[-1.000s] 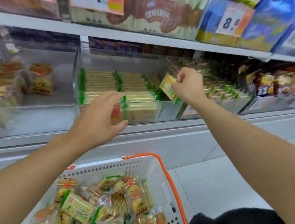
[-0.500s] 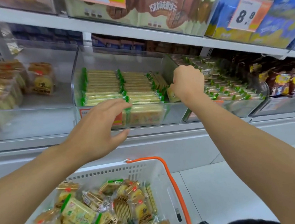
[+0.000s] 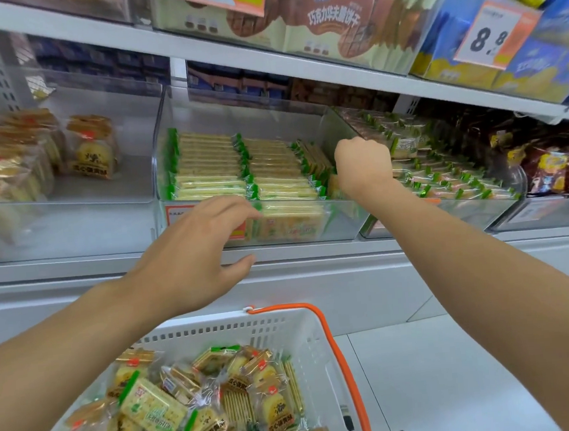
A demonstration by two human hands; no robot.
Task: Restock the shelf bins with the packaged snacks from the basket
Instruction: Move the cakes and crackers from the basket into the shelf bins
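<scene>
Head view of a shop shelf with clear bins. The middle bin (image 3: 345, 217) holds rows of green-edged cracker packets (image 3: 210, 173) standing on edge, with one packet lying flat against its near wall. The right hand (image 3: 362, 162) reaches into the right end of this bin with its fingers curled downward; a sliver of a packet (image 3: 334, 187) shows just beside and below the knuckles, but whether the fingers grasp it cannot be told, as the hand's back hides them. The left hand (image 3: 193, 254) hovers in front of the bin's near wall, released, fingers straight and slightly spread, thumb pointing right over the shelf edge (image 3: 108, 261); it holds nothing.

Left of the middle bin, a second bin (image 3: 103, 200) contains round yolk pastries in clear wrappers (image 3: 92, 153). To the right, a third bin (image 3: 482, 210) holds more green-edged packets.

Near the viewer, below both forearms, stands a white basket (image 3: 308, 350) with an orange handle (image 3: 340, 355), filled with mixed packaged snacks (image 3: 203, 404): cracker packets and yolk pastries lying in a loose heap. The upper shelf carries boxed wafers (image 3: 337, 14) and a price tag (image 3: 487, 36) reading 8.8.
</scene>
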